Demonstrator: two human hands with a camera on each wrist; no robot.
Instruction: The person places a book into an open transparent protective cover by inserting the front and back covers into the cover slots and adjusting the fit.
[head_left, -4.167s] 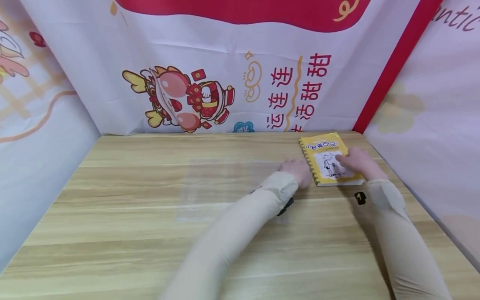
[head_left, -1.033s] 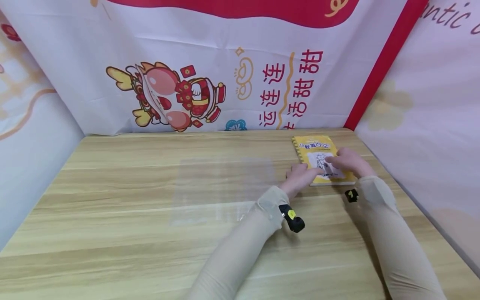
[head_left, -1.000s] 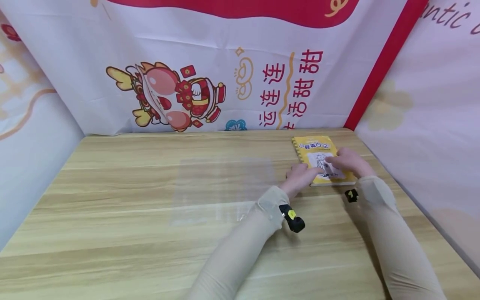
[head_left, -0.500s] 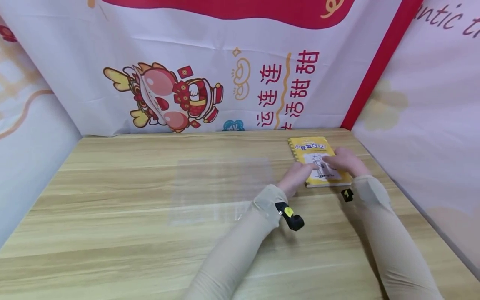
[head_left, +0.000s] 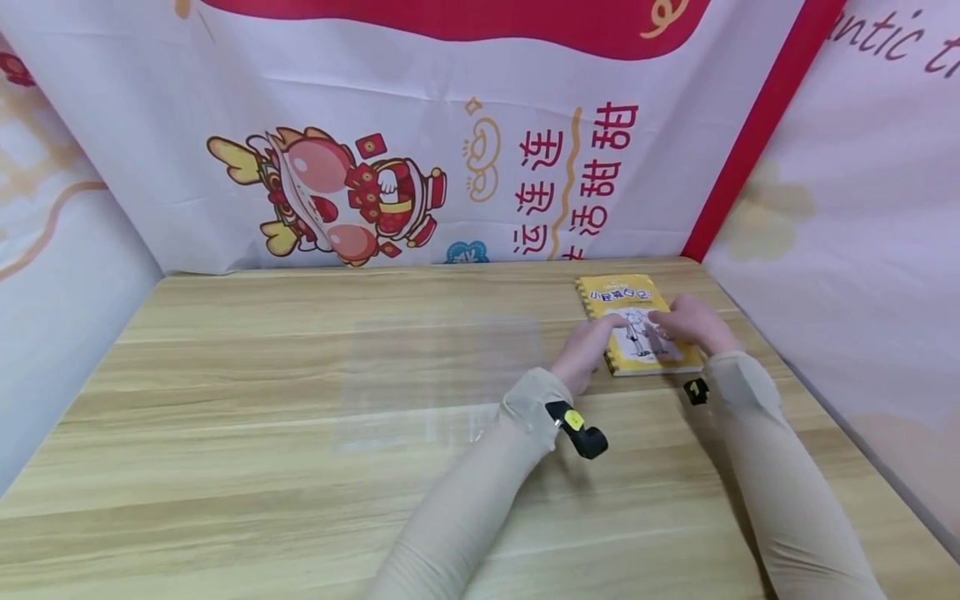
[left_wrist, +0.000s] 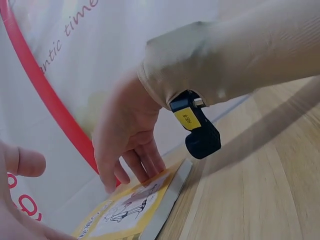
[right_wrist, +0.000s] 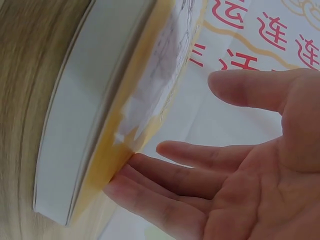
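Observation:
A thick yellow spiral-bound book [head_left: 641, 343], with a line-drawn cartoon figure on its cover, lies flat near the table's back right. My left hand [head_left: 583, 354] is at its spiral edge, with the straight thumb over the cover and the other fingers low beside the edge. Across from it, my right hand [head_left: 697, 323] rests relaxed fingertips against the opposite edge. In the right wrist view, that hand's thumb stands raised away from the book [right_wrist: 82, 115]. The left wrist view shows the left thumb [left_wrist: 27, 162] extended above the book [left_wrist: 122, 215] and touching nothing.
A clear plastic sheet [head_left: 442, 383] lies flat on the wooden table [head_left: 225, 500], left of the book. Printed cloth walls [head_left: 480, 75] enclose the table at the back and sides. Black wrist cameras [head_left: 577, 429] hang below the sleeves.
My left thumb has lifted and drawn back across the cover towards the spiral edge, uncovering more of the drawing. The right hand stays nearly still at its edge. The view has shifted slightly.

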